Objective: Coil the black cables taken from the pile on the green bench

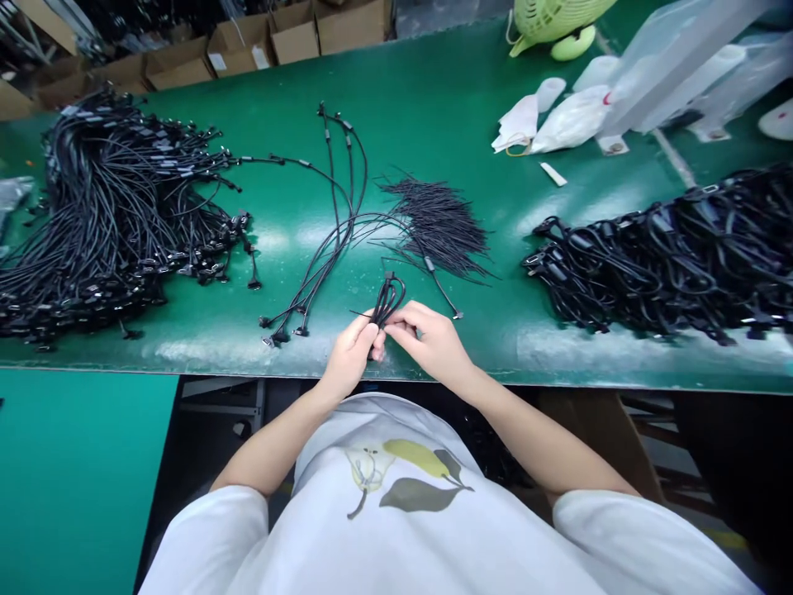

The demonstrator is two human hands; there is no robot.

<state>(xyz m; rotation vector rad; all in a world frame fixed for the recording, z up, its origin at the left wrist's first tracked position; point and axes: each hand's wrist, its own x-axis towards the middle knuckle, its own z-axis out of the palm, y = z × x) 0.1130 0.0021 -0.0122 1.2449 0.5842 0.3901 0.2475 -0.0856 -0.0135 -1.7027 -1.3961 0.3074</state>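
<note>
A black cable point(387, 297), folded into a small looped bundle, stands up between my two hands near the table's front edge. My left hand point(350, 354) is closed around its lower part. Thumb and fingertips of my right hand point(437, 340) are pinched together against the bundle's right side; what lies between them is too small to make out. A thin black tie point(358, 313) sticks out to the left of the bundle. Just beyond lie several loose black cables point(334, 231) with plugs at their ends, and a heap of thin black ties point(441, 223).
A large pile of unfolded cables point(117, 207) covers the left of the green table point(434, 91). Folded cable bundles point(669, 248) are heaped at right. Cardboard boxes point(241, 41) line the far edge. White plastic bags point(570, 120) and a yellow-green basket point(551, 21) sit at back right beside a grey post point(687, 62).
</note>
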